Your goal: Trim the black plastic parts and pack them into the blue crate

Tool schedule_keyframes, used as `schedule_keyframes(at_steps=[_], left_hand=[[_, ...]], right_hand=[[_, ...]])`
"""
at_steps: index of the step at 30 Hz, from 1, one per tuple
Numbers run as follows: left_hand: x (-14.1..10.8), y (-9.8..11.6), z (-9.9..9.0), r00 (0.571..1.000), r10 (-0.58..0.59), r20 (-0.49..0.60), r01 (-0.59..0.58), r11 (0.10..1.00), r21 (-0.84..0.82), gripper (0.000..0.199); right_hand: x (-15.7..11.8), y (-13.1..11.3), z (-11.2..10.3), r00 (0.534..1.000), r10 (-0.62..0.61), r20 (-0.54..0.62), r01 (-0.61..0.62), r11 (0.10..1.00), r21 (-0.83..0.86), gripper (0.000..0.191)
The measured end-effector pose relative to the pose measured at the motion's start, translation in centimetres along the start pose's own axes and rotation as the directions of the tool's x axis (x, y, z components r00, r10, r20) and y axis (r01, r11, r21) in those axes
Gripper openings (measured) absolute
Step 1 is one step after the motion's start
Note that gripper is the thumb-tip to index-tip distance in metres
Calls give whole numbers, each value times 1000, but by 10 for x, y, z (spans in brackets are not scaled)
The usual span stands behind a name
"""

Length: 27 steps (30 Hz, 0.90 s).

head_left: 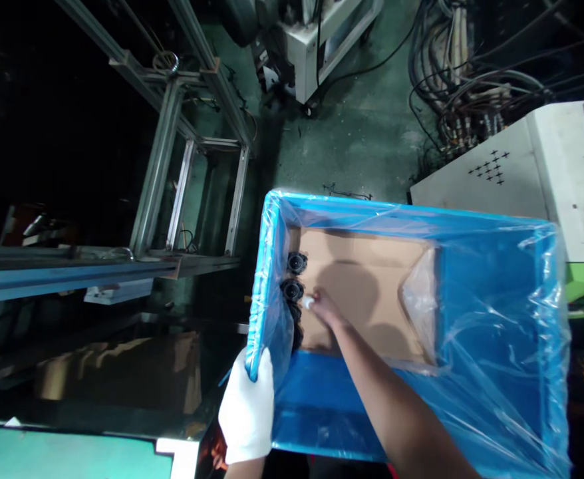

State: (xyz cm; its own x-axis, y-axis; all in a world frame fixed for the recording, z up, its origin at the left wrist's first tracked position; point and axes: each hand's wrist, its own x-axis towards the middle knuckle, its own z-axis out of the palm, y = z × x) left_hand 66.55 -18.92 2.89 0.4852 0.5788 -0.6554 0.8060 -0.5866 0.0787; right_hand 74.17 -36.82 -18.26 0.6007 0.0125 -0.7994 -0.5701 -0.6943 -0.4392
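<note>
Black round parts (292, 289) stand in a row along the left wall of a blue crate (372, 372), on a sheet of brown cardboard (366, 286) that covers the crate's floor. A clear plastic liner (496, 319) drapes the crate's walls and rim. The right hand (324, 307) reaches down into the crate, its fingers (308, 302) touching the row about the middle part; whether they pinch a part or only rest against it I cannot tell, since the hand is small and partly shadowed. The left hand (247, 409), in a white glove, grips the crate's near left corner, fingers wrapped shut over the rim. To judge from this, the parts are being set or straightened in a row along the wall, and the next move calls for a steady crate and a careful touch so the neighbours do not topple. Left of the crate runs a metal frame (172, 146); to the far right stands a white machine cabinet (536, 166) beside tangled cables (471, 80).
</note>
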Motion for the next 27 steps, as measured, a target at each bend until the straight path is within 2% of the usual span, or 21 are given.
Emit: schedule_keyframes(at_steps=[3,5,7,11,16,23,27], left_hand=[[-1,2,0,999,-31,9,31,999,5,47],[-2,3,0,999,-39,12,39,999,5,46],[-1,2,0,999,-38,12,38,999,4,45],[0,1,0,1000,-24,11,24,1000,0,41],[-2,0,2,1000,-10,-7,10,1000,20,38],[-3,3,3,998,18,-65,-13,997,79,38],[-2,-1,2,999,39,-36,-37,999,30,41]], right_hand=[[53,-28,-24,989,-60,-136,60,998,-3,43],[80,-47,-28,981,-116,-157,115,993,-17,45],[92,-60,-26,976,-160,-145,156,987,-38,43],[88,-63,-21,979,-182,-95,171,979,-107,43],[82,-62,-27,987,-157,-37,145,963,-229,42],[79,-88,-12,998,-40,-57,16,927,-375,45],[66,-101,-21,998,-25,-55,2,924,-383,45]])
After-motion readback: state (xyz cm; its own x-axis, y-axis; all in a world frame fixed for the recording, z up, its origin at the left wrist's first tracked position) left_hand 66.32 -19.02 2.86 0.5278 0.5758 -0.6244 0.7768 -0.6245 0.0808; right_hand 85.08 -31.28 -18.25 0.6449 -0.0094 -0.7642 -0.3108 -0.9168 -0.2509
